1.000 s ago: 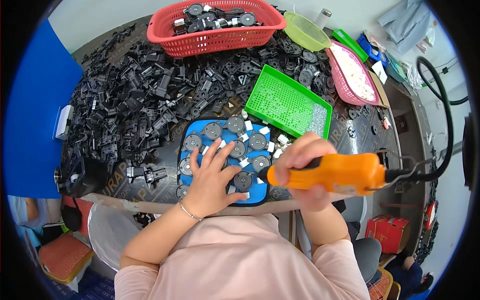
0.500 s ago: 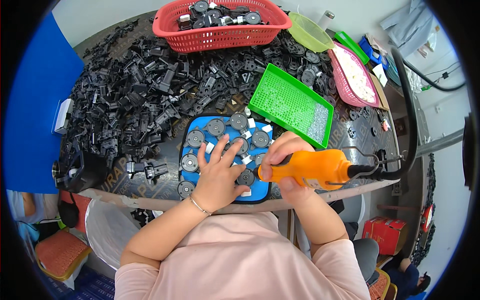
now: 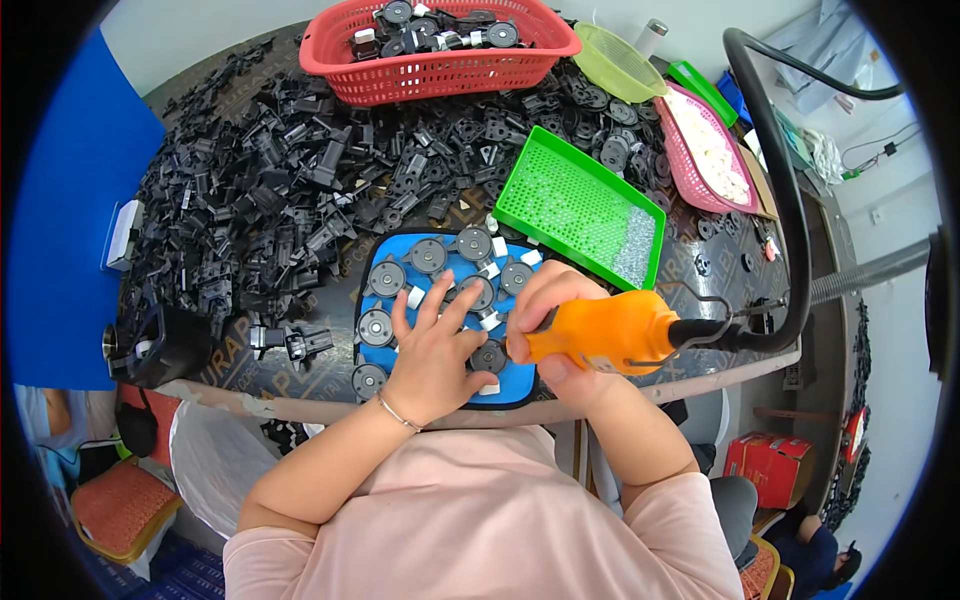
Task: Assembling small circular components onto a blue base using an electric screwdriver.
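Power tool (image 3: 605, 330), orange, its tip out of sight behind right hand (image 3: 551, 296)

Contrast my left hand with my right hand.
The left hand is spread palm-down over round black parts; the right hand curls around an orange power tool. The left hand has a bracelet at its wrist; the right hand shows none. Both are ungloved.

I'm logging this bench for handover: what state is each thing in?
Left hand, spread over round assemblies
Right hand, closed around orange tool
Orange tool, held; running unclear
Red basket, loaded with similar parts
Green tray, partly filled with silver bits
Pink basket, holding white pieces
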Demonstrator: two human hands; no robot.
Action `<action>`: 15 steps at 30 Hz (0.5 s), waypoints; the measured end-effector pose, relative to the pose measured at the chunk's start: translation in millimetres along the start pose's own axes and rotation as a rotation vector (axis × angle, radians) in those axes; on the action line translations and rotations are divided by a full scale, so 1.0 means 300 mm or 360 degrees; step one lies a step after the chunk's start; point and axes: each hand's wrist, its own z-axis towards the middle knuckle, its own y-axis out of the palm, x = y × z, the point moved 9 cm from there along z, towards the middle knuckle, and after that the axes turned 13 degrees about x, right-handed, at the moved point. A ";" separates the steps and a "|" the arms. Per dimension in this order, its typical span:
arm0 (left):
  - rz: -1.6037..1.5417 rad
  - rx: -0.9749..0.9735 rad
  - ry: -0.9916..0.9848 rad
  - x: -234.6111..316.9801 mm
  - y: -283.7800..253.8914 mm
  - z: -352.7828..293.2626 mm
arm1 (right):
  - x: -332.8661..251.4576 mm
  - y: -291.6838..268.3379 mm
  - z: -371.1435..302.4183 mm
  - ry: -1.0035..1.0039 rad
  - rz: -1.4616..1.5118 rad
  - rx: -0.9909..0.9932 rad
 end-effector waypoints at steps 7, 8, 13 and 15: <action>-0.0080 -0.0114 -0.0077 0.002 -0.004 0.004 | -0.226 -0.250 0.110 -0.0540 0.0278 0.0572; -0.0075 -0.0116 -0.0091 -0.001 -0.005 0.002 | -0.232 -0.313 0.124 -0.0636 0.0275 0.0669; -0.0059 -0.0174 -0.0084 0.018 0.020 -0.002 | -0.092 -0.492 0.151 -0.0587 -0.0135 0.0937; -0.0045 -0.0188 -0.0041 0.043 0.023 0.001 | -0.039 -0.513 0.157 -0.0494 -0.0177 0.0943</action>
